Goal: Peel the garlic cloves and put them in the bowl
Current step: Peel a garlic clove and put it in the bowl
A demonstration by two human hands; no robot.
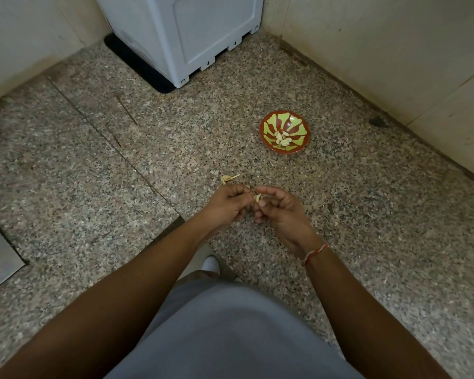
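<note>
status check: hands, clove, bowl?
Left hand and right hand both pinch one garlic clove, mid-peel. Bowl ahead to the right, peeled cloves inside. Loose peel on counter; path to bowl unobstructed.

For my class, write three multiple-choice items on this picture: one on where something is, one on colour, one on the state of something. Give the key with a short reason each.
1. Where does the bowl stand?
A. on the stone floor, beyond the hands
B. on top of the white appliance
C. in the person's lap

2. What colours is the bowl?
A. blue and white
B. red-brown and light green
C. plain black

3. What are the hands doing?
A. both lie flat on the floor
B. both work a garlic clove between them
C. one lifts the bowl

Key: 1 A, the bowl sits on the speckled floor. 2 B, green shapes on red-brown. 3 B, the left hand and right hand meet at the garlic clove, the right fingers round it.
</note>
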